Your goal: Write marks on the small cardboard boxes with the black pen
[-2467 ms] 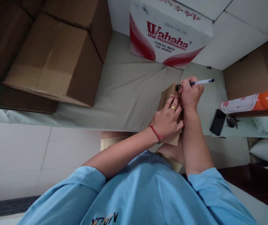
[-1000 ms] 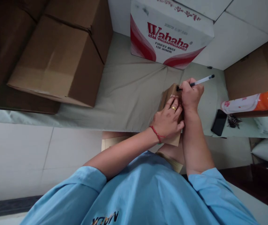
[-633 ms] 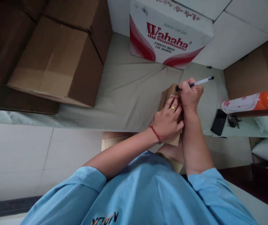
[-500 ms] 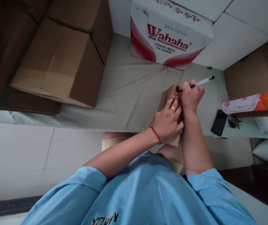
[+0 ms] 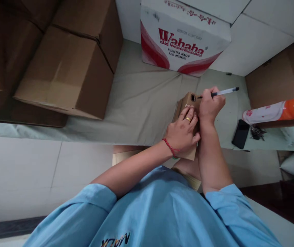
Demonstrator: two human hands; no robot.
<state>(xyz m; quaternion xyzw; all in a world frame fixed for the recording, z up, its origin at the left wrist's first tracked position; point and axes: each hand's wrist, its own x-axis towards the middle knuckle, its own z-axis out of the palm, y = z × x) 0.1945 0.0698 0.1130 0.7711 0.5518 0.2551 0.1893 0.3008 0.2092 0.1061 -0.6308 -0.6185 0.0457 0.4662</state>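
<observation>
In the head view, my right hand [image 5: 212, 105] is closed around a pen [image 5: 226, 91] with a clear barrel and black ends. Its tip points left, close beside a dark rounded mark or hole in a brown cardboard piece [image 5: 187, 99]; whether the tip touches the card I cannot tell. My left hand [image 5: 183, 132] lies flat over this piece with its fingers stretched out, a gold ring on one finger and a red cord at the wrist. Much of the cardboard is hidden beneath the hands, and its lower corner juts past the table edge.
A white and red Wahaha water carton [image 5: 183, 44] stands behind my hands on the cloth-covered table [image 5: 141, 103]. Large brown boxes [image 5: 56, 72] are stacked at left. To the right are a black phone [image 5: 240, 134], keys [image 5: 257, 132] and an orange and white bottle-shaped object [image 5: 278, 111].
The pen tip has moved right, off the dark mark, and the pen lies a little flatter. My left hand has stayed on the cardboard. The view has shifted slightly.
</observation>
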